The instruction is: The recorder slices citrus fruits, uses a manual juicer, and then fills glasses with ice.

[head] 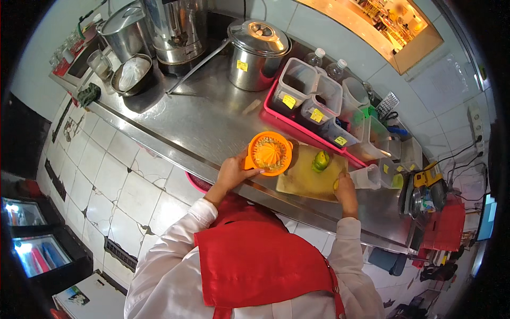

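Note:
My left hand (233, 171) grips the side of an orange plastic citrus juicer (271, 154), with pulp around its ribbed cone. At the right end of a yellowish cutting board (299, 179), my right hand (346, 190) is closed around a small yellow-green piece, perhaps citrus, mostly hidden by the fingers. Green citrus pieces (320, 161), seemingly squeezed halves, lie on the board between my hands. A clear plastic measuring cup (367, 177) lies on its side just right of the board.
Behind the board, a pink tray (303, 129) holds several plastic containers with yellow labels. A lidded steel pot (255, 60) and a long-handled utensil (199, 65) are on the steel counter (207, 119). Farther left are a metal bowl (132, 75) holding a plastic bag, and a dark cloth (88, 95).

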The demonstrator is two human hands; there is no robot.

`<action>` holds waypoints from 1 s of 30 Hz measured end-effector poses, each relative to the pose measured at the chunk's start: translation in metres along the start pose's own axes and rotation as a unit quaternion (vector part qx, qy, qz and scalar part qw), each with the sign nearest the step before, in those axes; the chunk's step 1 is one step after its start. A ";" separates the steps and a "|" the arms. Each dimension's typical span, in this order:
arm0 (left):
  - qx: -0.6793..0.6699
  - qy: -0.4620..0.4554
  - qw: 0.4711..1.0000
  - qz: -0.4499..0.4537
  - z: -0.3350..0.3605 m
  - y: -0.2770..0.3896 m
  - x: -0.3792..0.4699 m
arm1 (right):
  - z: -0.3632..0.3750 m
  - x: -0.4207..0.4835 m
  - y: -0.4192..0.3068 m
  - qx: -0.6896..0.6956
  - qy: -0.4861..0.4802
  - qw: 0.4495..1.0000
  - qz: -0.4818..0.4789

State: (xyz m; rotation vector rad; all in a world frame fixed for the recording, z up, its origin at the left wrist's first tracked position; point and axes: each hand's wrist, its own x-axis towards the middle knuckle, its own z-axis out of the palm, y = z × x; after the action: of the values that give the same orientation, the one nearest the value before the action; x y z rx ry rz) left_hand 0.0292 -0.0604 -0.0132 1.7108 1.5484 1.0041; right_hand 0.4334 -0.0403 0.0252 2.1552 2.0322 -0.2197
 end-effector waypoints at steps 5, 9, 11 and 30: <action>0.000 0.000 1.000 -0.011 -0.008 0.003 -0.005 | -0.071 -0.019 -0.090 0.146 0.106 0.980 -0.079; 0.014 -0.020 0.999 -0.031 -0.009 0.009 -0.003 | -0.065 0.000 -0.170 0.345 0.164 0.897 -0.223; 0.017 -0.017 0.999 -0.032 -0.008 0.004 -0.005 | -0.074 0.000 -0.209 0.403 0.164 0.846 -0.309; 0.014 0.020 0.999 -0.031 -0.011 0.007 -0.007 | -0.076 0.039 -0.237 0.141 0.020 0.923 -0.357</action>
State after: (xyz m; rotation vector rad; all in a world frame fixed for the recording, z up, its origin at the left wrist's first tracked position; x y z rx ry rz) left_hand 0.0232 -0.0688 -0.0029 1.6593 1.6387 0.9962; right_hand 0.1979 0.0281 0.0852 1.4325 2.8766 -0.5917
